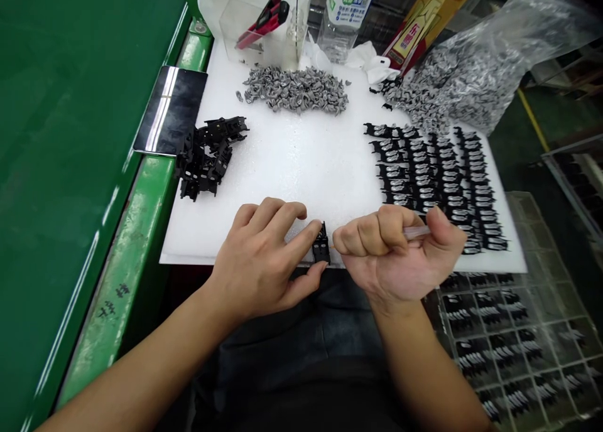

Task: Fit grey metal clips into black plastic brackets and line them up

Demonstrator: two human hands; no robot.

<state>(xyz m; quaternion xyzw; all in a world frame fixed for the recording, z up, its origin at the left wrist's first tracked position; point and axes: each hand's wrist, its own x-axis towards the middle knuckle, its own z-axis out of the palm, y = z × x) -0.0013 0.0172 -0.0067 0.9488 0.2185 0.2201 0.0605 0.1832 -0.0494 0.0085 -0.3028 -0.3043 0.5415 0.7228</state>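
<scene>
Near the front edge of the white board [292, 168], my left hand [264, 256] pinches a small black plastic part [321, 247] between index finger and thumb. My right hand [396, 247] is a fist wrapped round a thin tool with a pale, see-through handle [416, 231]. The tool's other end is mostly hidden by the fingers, close to the right side of the black part; whether it touches I cannot tell. To the left lies a jumbled heap of similar black parts [207, 156]. Small grey pieces [296, 90] form a pile toward the back.
Rows of black parts with grey pieces [433, 174] cover the board's right side. Behind them sits a plastic bag of grey pieces [452, 80]. A tablet [172, 108] rests on the green ledge. Bottles [346, 17] stand behind; a compartment tray [532, 331] is lower right.
</scene>
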